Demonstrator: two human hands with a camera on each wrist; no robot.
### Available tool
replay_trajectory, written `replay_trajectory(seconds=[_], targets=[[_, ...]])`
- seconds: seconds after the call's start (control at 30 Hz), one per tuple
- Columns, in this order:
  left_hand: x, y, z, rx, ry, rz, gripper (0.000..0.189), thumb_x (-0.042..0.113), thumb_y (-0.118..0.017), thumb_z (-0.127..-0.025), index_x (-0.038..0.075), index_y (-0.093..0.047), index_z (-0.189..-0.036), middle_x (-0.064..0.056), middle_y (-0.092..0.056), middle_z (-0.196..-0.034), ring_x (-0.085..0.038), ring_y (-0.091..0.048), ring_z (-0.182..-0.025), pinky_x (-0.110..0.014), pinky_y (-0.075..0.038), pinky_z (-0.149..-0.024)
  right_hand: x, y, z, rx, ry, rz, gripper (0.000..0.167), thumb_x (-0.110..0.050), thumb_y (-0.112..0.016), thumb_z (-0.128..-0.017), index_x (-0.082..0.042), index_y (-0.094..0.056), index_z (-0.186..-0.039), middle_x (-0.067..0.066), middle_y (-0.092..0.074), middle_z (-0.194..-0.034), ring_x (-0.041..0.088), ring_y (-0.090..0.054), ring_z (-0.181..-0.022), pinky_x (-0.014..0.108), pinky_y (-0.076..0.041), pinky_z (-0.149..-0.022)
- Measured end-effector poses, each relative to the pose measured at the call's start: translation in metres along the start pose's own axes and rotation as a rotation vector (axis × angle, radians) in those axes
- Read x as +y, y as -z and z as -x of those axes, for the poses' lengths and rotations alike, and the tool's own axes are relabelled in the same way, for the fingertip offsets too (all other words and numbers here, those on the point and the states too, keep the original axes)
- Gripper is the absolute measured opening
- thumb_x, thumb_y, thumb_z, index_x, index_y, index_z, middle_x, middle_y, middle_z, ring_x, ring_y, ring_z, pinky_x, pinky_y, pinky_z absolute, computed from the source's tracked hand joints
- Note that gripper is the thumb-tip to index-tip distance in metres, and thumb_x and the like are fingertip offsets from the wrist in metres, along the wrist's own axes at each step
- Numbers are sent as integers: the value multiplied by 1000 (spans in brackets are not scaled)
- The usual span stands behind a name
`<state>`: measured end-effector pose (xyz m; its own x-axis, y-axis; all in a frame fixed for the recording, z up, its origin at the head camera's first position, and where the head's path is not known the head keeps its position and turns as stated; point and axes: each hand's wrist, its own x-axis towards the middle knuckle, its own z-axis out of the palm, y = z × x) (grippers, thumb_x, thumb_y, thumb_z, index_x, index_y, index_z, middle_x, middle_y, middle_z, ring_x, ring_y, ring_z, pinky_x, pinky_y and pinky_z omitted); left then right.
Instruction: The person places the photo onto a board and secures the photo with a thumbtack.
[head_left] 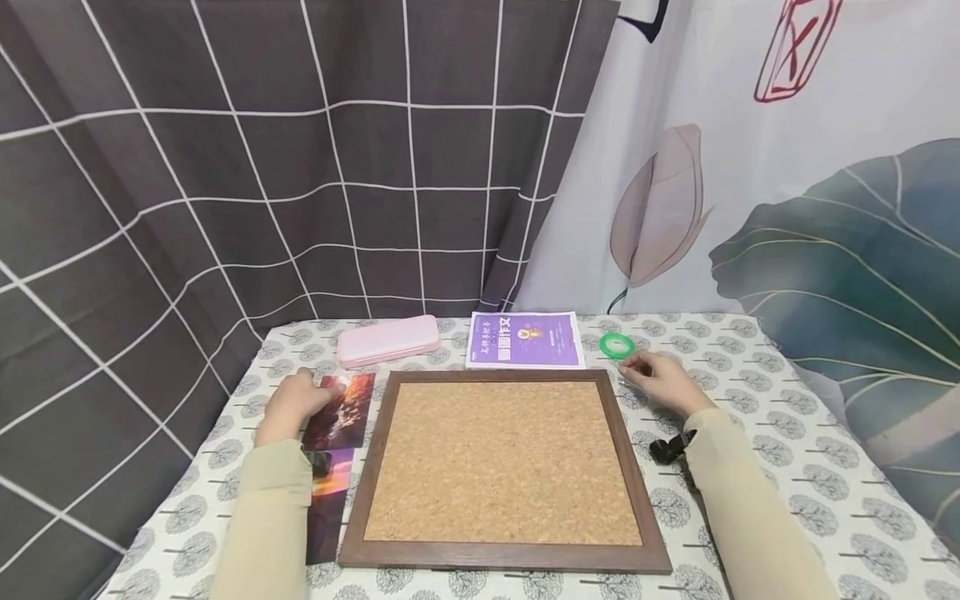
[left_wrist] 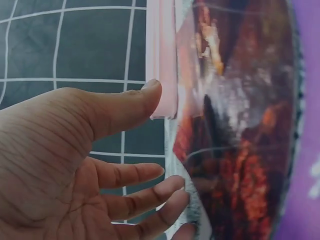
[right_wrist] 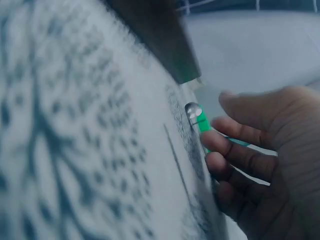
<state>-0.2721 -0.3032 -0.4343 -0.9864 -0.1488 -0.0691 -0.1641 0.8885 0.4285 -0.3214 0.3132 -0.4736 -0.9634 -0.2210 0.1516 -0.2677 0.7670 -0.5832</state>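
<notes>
My left hand [head_left: 288, 403] is at the left edge of a glossy reddish photo print [head_left: 347, 417]. In the left wrist view the thumb and fingers of that hand [left_wrist: 75, 135] are spread apart, with nothing between them, beside the print [left_wrist: 240, 130]. A second print [head_left: 328, 504], purple and orange, lies nearer me, partly behind the left sleeve. My right hand [head_left: 663, 383] is just beside a green tape roll [head_left: 604, 347], its fingers loosely bent. Seen from the right wrist, those fingers [right_wrist: 240, 165] are close to the green roll [right_wrist: 202, 121]; whether they touch it I cannot tell.
A brown-framed cork board [head_left: 502, 467] lies between the hands. Behind it are a pink case [head_left: 388, 341] and a purple-covered booklet [head_left: 525, 340]. Tree-patterned cloth [head_left: 720, 360] covers the table. A dark curtain [head_left: 375, 158] and a printed white one [head_left: 600, 208] hang behind.
</notes>
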Motion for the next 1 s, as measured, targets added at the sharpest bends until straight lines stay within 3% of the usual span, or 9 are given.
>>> replay_trajectory(seconds=[0.1,0.23,0.5,0.67,0.87,1.0], targets=[[-3,-5,-3,19,0,0,80,48,-66,-88,-19,-49,-128,-45,-49,-124,-60,-52,-113,-66,-45,-92,10,-5,0,21,20,-17,34,-36,-61,-101,-6,-67,-116,5,-65,-95,20,-56,-83,36,-47,-75],[-3,-8,-5,16,7,3,80,49,-68,-87,-20,-50,-125,-46,-48,-123,-59,-51,-112,-66,-45,-92,17,-9,2,57,24,-51,30,-36,-64,-99,-9,-68,-113,3,-65,-92,19,-56,-82,32,-46,-73],[-7,-14,-10,10,4,84,57,41,-75,-84,-11,-60,-103,-32,-62,-103,-42,-60,-88,-56,-51,-78,18,-12,4,34,23,-82,27,-39,-70,-95,-15,-69,-108,1,-66,-92,20,-58,-85,34,-47,-78],[-11,-16,-9,17,-7,154,49,31,-73,-85,-8,-56,-109,-28,-62,-103,-40,-59,-89,-54,-49,-77,19,-14,4,27,32,-74,23,-40,-70,-95,-18,-72,-102,0,-65,-91,20,-56,-83,37,-46,-77],[-13,-16,-10,20,-5,141,45,24,-67,-86,-9,-56,-114,-30,-62,-109,-40,-60,-90,-54,-50,-78,21,-15,3,26,46,-89,20,-40,-71,-94,-21,-73,-97,0,-65,-91,21,-56,-83,40,-45,-79],[-13,-15,-11,38,-5,113,49,23,-61,-88,-9,-56,-125,-32,-60,-121,-44,-60,-99,-57,-50,-83,22,-15,4,33,41,-95,20,-40,-70,-94,-21,-74,-98,-1,-66,-93,20,-55,-82,38,-45,-76]])
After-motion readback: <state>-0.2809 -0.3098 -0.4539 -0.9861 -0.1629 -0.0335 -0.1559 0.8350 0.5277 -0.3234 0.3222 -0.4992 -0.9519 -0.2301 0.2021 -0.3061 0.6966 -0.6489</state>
